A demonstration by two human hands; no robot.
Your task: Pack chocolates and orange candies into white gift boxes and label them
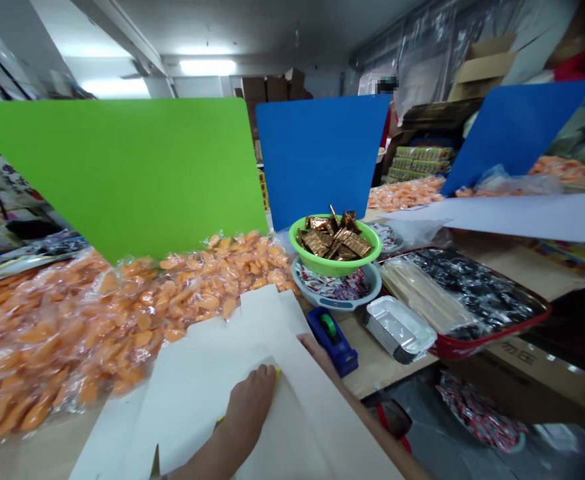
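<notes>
White cardboard (pixel 197 373), cut with flaps and folded up along its right side, lies in front of me. My left hand (pixel 253 397) is closed and pressed down on it. A narrow yellow thing (pixel 278 375) sticks out on both sides of that hand; its kind is hidden by the fingers. Outside the raised right flap, my right hand (pixel 316 352) holds the cardboard's edge, partly hidden behind it. A blue tape dispenser (pixel 340 353) with a green roll stands just right of this hand. Near my left wrist a dark pointed tip (pixel 155 460) shows, too little to name.
Bagged orange pieces (pixel 137 327) heap up on the left, below a green panel (pixel 172 173) and a blue panel (pixel 317 160). A green bowl (pixel 337 267) of brown packets sits on a grey basin (pixel 342 305). Foil trays (pixel 402 327) and a red tray (pixel 492 337) lie right.
</notes>
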